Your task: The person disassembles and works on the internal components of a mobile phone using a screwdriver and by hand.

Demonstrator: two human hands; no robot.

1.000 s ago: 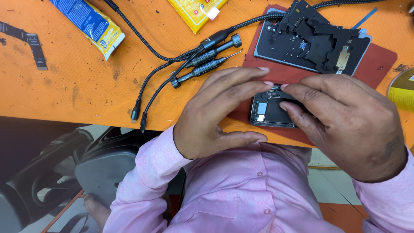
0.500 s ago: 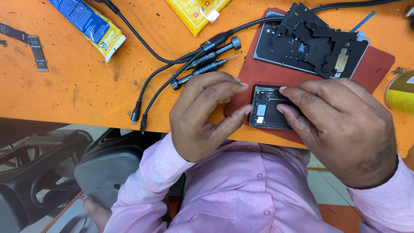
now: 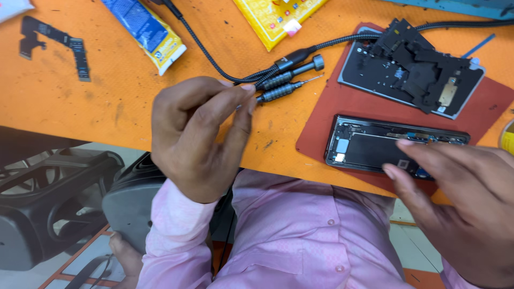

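Left hand [image 3: 195, 134] moved to screwdrivers [image 3: 281, 85], right hand [image 3: 460, 203] stays on phone [image 3: 375, 147]

We count two screwdrivers [image 3: 286, 80] just past our left hand [image 3: 195, 136], two opened phone bodies, one [image 3: 388, 147] under our right hand [image 3: 455, 198] and one [image 3: 412, 72] beyond it, plus one blue packet [image 3: 144, 29], one yellow packet [image 3: 278, 16] and one flex strip [image 3: 53, 43] farther out.

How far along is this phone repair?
Done: the phone body lies open on the red mat, removed parts stacked above. In hand: the left hand reaches the screwdrivers; the right hand steadies the phone. Left: it remains unassembled.
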